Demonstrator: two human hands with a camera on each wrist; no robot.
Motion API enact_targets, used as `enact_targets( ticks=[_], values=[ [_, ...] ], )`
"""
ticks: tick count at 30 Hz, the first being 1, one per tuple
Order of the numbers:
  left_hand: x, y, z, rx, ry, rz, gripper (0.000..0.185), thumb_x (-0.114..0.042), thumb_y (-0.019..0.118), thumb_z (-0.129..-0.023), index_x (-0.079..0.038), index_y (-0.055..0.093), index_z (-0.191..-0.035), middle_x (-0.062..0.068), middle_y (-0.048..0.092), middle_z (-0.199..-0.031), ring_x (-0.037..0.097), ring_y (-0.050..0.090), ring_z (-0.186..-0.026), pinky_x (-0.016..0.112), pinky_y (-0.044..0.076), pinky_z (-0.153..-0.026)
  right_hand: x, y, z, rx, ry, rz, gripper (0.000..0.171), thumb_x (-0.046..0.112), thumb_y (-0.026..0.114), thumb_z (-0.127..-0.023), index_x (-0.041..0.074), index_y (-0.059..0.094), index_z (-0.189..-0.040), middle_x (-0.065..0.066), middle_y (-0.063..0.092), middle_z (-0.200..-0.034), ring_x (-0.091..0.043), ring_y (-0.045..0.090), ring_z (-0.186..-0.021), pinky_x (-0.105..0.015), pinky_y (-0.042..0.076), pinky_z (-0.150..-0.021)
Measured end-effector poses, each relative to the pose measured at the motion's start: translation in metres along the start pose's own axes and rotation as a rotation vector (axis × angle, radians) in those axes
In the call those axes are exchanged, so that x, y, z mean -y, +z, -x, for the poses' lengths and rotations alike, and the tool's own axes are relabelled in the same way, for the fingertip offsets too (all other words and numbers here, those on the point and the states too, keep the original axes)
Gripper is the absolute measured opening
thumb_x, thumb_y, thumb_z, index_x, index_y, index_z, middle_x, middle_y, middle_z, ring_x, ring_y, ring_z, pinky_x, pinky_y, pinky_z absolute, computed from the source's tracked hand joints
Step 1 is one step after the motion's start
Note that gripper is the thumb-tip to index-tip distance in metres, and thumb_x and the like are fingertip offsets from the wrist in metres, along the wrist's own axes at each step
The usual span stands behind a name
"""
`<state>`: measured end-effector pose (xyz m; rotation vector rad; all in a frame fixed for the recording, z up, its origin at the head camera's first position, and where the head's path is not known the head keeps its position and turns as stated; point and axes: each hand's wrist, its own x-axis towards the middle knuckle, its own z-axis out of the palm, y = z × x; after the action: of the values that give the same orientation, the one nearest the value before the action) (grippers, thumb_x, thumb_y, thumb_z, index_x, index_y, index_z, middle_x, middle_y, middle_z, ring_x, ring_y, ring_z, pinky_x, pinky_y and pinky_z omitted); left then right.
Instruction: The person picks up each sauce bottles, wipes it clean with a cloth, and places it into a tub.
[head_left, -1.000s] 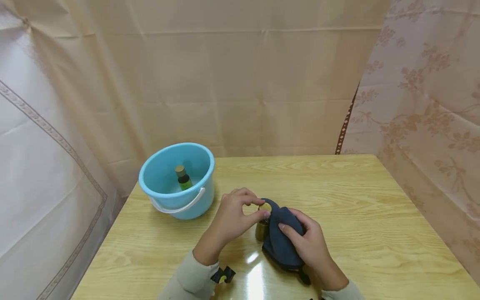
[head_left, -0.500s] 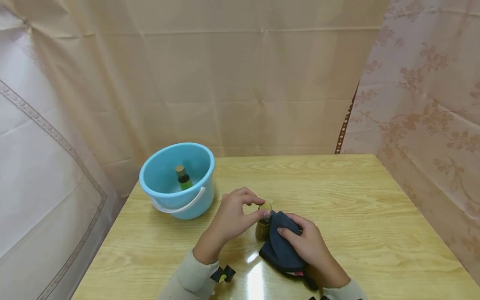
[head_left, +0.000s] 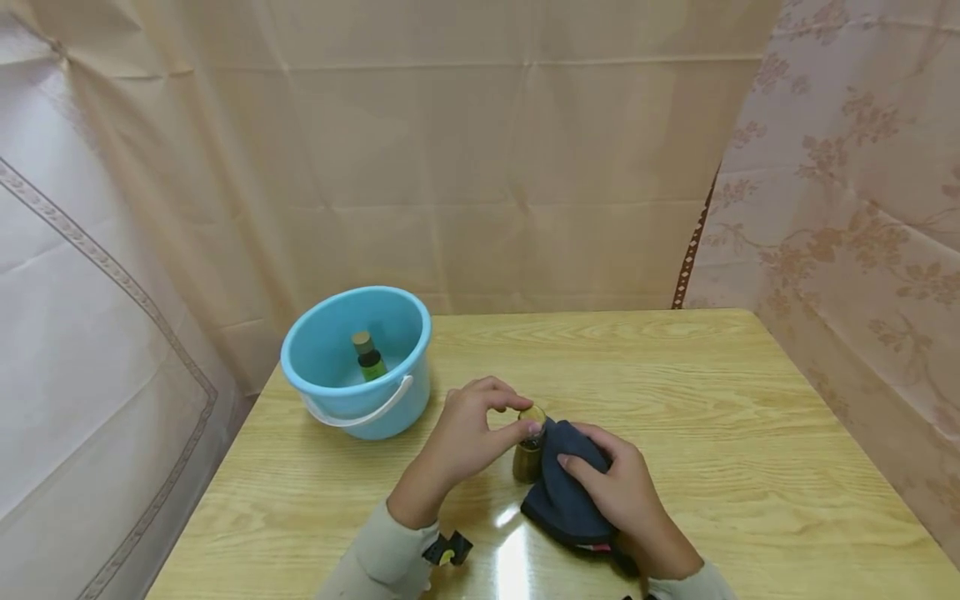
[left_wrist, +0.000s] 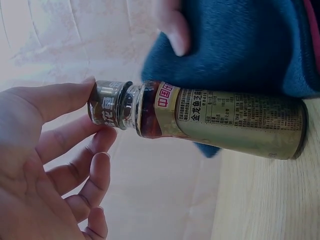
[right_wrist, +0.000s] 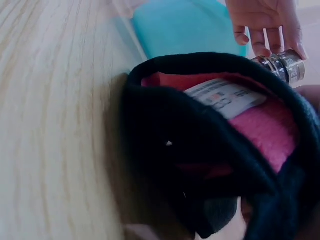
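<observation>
A sesame oil bottle (left_wrist: pixel 235 120) with a gold-green label stands upright on the table in the head view. My left hand (head_left: pixel 476 429) pinches its cap (left_wrist: pixel 107 104) between thumb and forefinger, the other fingers loosely curled below. Against the bottle's right side lies a dark blue fleece cloth (head_left: pixel 573 487), shaped like a mitt. My right hand (head_left: pixel 618 479) grips it, thumb on the near face and fingers behind. In the right wrist view, the cloth's black-edged opening shows a pink lining (right_wrist: pixel 267 132) and a white label (right_wrist: pixel 227 96); the bottle's body is hidden behind it.
A light blue bucket (head_left: pixel 300 367) with a white handle (head_left: pixel 375 410) stands on the wooden table (head_left: pixel 675 375), left of the hands. Inside it is a dark bottle (head_left: pixel 369 358) with a green label. Curtains hang behind and at both sides.
The right hand has slid the cloth a little down along the bottle, and its top edge is lower than a second ago. The left hand keeps its pinch on the cap.
</observation>
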<state>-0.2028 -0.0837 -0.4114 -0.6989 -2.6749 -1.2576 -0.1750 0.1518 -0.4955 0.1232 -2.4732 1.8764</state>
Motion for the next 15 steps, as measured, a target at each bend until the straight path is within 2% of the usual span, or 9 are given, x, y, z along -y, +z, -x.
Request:
enact_targets(
  ticks=[3, 9, 15],
  values=[
    [0.0001, 0.0002, -0.0005, 0.008, -0.005, 0.012, 0.027, -0.041, 0.079, -0.092, -0.024, 0.081, -0.113, -0.017, 0.069, -0.105, 0.007, 0.061, -0.099, 0.043, 0.037, -0.094, 0.0029, -0.0012, 0.0019, -0.024, -0.06, -0.04, 0.036, 0.018, 0.082, -0.09, 0.022, 0.074, -0.125, -0.003, 0.073, -0.124, -0.016, 0.07, -0.109, -0.027, 0.057, -0.085],
    [0.0019, 0.0006, -0.001, 0.018, -0.01, 0.013, 0.028, -0.041, 0.078, -0.093, -0.025, 0.081, -0.115, -0.016, 0.069, -0.107, 0.008, 0.061, -0.102, 0.041, 0.04, -0.092, 0.007, -0.0029, 0.0045, -0.056, -0.236, -0.072, 0.037, 0.009, 0.079, -0.092, 0.018, 0.073, -0.127, -0.005, 0.073, -0.125, -0.012, 0.07, -0.112, -0.024, 0.058, -0.087],
    [0.0045, 0.0008, -0.0014, 0.03, -0.013, 0.04, 0.028, -0.039, 0.079, -0.093, -0.025, 0.08, -0.117, -0.013, 0.069, -0.11, 0.008, 0.062, -0.102, 0.038, 0.052, -0.084, 0.0106, -0.0028, 0.0078, -0.066, -0.358, -0.114, 0.044, -0.001, 0.077, -0.09, 0.011, 0.07, -0.132, -0.007, 0.072, -0.129, -0.013, 0.069, -0.119, -0.023, 0.057, -0.092]
  ],
)
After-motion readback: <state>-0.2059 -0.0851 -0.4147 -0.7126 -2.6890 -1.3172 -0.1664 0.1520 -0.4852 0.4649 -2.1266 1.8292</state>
